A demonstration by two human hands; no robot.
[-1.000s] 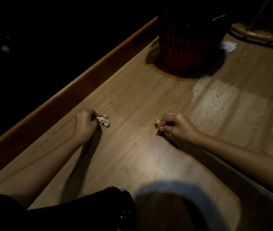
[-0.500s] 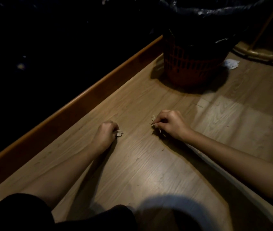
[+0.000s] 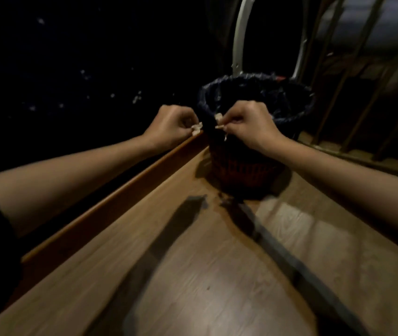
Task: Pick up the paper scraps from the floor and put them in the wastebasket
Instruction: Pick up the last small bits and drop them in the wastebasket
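A red lattice wastebasket [image 3: 244,170] lined with a dark bag stands on the wooden floor against the baseboard. My left hand [image 3: 172,126] is raised just left of the basket's rim, fingers closed on small white paper scraps [image 3: 196,128]. My right hand [image 3: 246,126] is held up in front of the rim's near edge, pinching more white paper scraps [image 3: 218,117] at its fingertips. Both hands are off the floor, close together, at rim height.
A wooden baseboard [image 3: 110,209] runs along the left of the floor [image 3: 193,275], with a dark wall above. Behind the basket stand a pale curved chair leg [image 3: 238,40] and thin bars [image 3: 334,88] at the right.
Both hands have lifted off the floor with the scraps and moved forward up to the wastebasket's rim. The view has tilted up toward the basket.
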